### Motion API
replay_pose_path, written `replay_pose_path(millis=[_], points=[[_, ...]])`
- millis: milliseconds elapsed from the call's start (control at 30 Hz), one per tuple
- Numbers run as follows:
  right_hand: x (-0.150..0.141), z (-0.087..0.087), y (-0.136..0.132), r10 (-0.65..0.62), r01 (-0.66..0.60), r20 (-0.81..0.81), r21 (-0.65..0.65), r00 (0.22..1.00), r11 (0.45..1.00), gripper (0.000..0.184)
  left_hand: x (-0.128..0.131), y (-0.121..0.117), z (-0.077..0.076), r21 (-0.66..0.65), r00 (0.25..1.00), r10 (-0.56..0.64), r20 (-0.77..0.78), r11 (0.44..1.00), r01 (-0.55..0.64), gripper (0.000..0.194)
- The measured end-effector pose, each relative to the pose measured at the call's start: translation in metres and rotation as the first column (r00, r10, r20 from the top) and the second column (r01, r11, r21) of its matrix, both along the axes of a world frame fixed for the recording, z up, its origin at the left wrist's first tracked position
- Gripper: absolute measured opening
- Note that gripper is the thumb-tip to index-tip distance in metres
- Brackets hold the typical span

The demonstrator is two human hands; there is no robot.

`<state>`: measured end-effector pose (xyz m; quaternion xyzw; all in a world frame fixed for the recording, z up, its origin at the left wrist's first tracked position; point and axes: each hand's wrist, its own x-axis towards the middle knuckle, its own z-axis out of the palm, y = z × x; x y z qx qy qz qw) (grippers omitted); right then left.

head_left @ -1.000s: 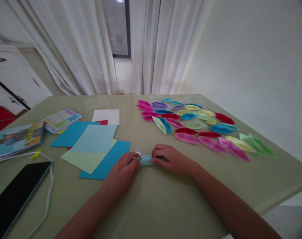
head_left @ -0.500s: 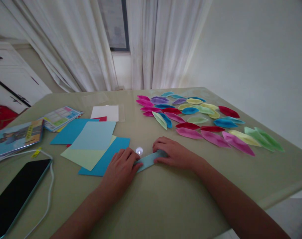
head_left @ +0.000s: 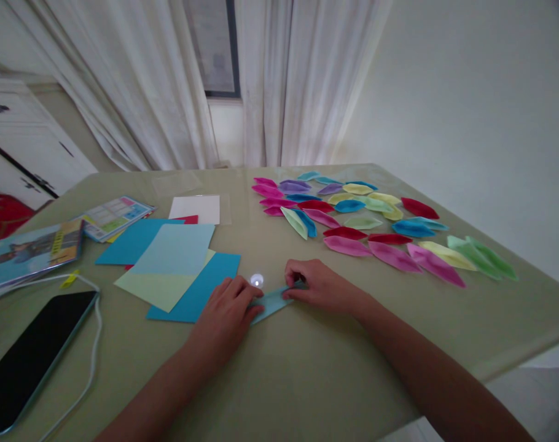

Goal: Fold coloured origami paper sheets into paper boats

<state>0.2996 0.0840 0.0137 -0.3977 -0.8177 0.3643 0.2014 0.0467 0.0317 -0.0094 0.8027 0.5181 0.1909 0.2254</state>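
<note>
A folded strip of light blue paper [head_left: 273, 302] lies on the table between my hands. My left hand [head_left: 231, 307] presses on its left end, with thumb and fingers closed over it. At the other end, my right hand [head_left: 319, 285] pinches the paper between thumb and curled fingers. Just left of my left hand are loose sheets: a blue sheet [head_left: 226, 267], a pale green sheet [head_left: 162, 291] and a light blue sheet [head_left: 175, 248], overlapping one another. The strip's ends are partly hidden under my fingers.
Several folded paper boat-like shapes [head_left: 394, 256] in many colours spread over the right of the table [head_left: 279, 380]. On the left lie a phone [head_left: 35, 362], a white cable [head_left: 93, 362], a picture book [head_left: 31, 252] and a white sheet [head_left: 195, 210].
My right fingers have curled tighter into a pinch at the strip's right end. My left hand keeps its place on the paper. The view has shifted slightly.
</note>
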Motion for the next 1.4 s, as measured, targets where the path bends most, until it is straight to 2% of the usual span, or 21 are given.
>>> replay_pose_path(millis=[67, 133, 200, 300, 400, 500, 567, 700, 767, 833, 933, 1000, 1033, 1100, 1133, 1167, 1200, 1233, 1267, 1333, 1400], points=[[-0.006, -0.001, -0.004, -0.064, 0.045, -0.257, -0.079, 0.964, 0.996, 0.022, -0.001, -0.004, 0.003, -0.068, 0.984, 0.040, 0.172, 0.997, -0.029, 0.007], [-0.014, -0.002, -0.009, -0.154, 0.064, -0.552, -0.179, 0.819, 0.982, 0.031, 0.001, -0.011, 0.008, -0.225, 0.928, 0.125, 0.350, 0.973, -0.046, 0.015], [-0.021, -0.003, -0.016, -0.209, 0.014, -0.701, -0.274, 0.682, 0.962, 0.030, 0.006, -0.020, 0.012, -0.352, 0.849, 0.178, 0.497, 0.936, 0.009, 0.020], [-0.030, -0.002, -0.029, -0.221, -0.069, -0.740, -0.340, 0.636, 0.938, 0.019, 0.016, -0.036, 0.017, -0.411, 0.799, 0.151, 0.583, 0.902, 0.130, 0.027], [-0.035, 0.001, -0.043, -0.188, -0.145, -0.731, -0.366, 0.656, 0.919, 0.012, 0.027, -0.049, 0.016, -0.492, 0.736, 0.199, 0.647, 0.847, 0.203, 0.038], [-0.037, 0.005, -0.054, -0.134, -0.050, -0.669, -0.248, 0.731, 0.967, 0.013, 0.034, -0.058, 0.010, -0.617, 0.625, 0.334, 0.706, 0.723, 0.311, 0.042], [-0.038, 0.006, -0.059, -0.170, 0.016, -0.634, -0.242, 0.754, 0.970, 0.018, 0.035, -0.061, 0.006, -0.647, 0.568, 0.378, 0.731, 0.649, 0.400, 0.041], [-0.038, 0.006, -0.056, -0.342, 0.073, -0.616, -0.418, 0.709, 0.905, 0.033, 0.032, -0.062, 0.002, -0.659, 0.571, 0.342, 0.746, 0.503, 0.560, 0.041], [-0.038, 0.005, -0.050, -0.437, 0.191, -0.607, -0.428, 0.663, 0.884, 0.037, 0.030, -0.059, 0.001, -0.668, 0.569, 0.354, 0.742, 0.456, 0.588, 0.042], [-0.040, 0.002, -0.043, -0.504, 0.263, -0.600, -0.447, 0.622, 0.855, 0.040, 0.028, -0.053, 0.000, -0.671, 0.557, 0.376, 0.741, 0.458, 0.584, 0.043], [-0.038, -0.004, -0.032, -0.573, 0.295, -0.573, -0.508, 0.586, 0.809, 0.043, 0.025, -0.042, 0.001, -0.657, 0.547, 0.368, 0.752, 0.495, 0.568, 0.044], [-0.031, -0.007, -0.020, -0.615, 0.333, -0.582, -0.524, 0.532, 0.784, 0.043, 0.021, -0.035, 0.002, -0.645, 0.544, 0.353, 0.761, 0.501, 0.577, 0.045], [-0.025, -0.008, -0.012, -0.648, 0.361, -0.594, -0.540, 0.477, 0.761, 0.044, 0.019, -0.032, 0.002, -0.646, 0.552, 0.345, 0.759, 0.503, 0.574, 0.044], [-0.013, -0.008, 0.006, -0.715, 0.449, -0.636, -0.569, 0.291, 0.689, 0.046, 0.013, -0.027, 0.002, -0.652, 0.596, 0.291, 0.748, 0.489, 0.580, 0.045], [-0.007, -0.008, 0.013, -0.720, 0.489, -0.663, -0.568, 0.205, 0.663, 0.044, 0.011, -0.025, 0.002, -0.655, 0.613, 0.288, 0.736, 0.528, 0.540, 0.046], [-0.003, -0.007, 0.019, -0.711, 0.530, -0.690, -0.555, 0.137, 0.641, 0.041, 0.008, -0.023, 0.003, -0.654, 0.616, 0.316, 0.721, 0.603, 0.456, 0.047], [-0.001, -0.007, 0.022, -0.701, 0.531, -0.702, -0.548, 0.128, 0.646, 0.040, 0.007, -0.021, 0.005, -0.635, 0.601, 0.363, 0.712, 0.697, 0.332, 0.049], [-0.001, -0.008, 0.022, -0.695, 0.496, -0.698, -0.549, 0.170, 0.672, 0.038, 0.006, -0.018, 0.007, -0.609, 0.582, 0.411, 0.701, 0.770, 0.190, 0.050], [-0.003, -0.008, 0.020, -0.684, 0.436, -0.688, -0.553, 0.241, 0.710, 0.038, 0.005, -0.016, 0.010, -0.584, 0.563, 0.450, 0.693, 0.808, 0.074, 0.052], [-0.012, -0.011, 0.009, -0.635, 0.297, -0.681, -0.561, 0.366, 0.773, 0.037, 0.005, -0.013, 0.015, -0.550, 0.567, 0.462, 0.683, 0.835, -0.018, 0.058], [-0.021, -0.014, -0.004, -0.554, 0.176, -0.672, -0.546, 0.491, 0.819, 0.032, 0.006, -0.012, 0.016, -0.563, 0.597, 0.455, 0.660, 0.826, -0.008, 0.058]])
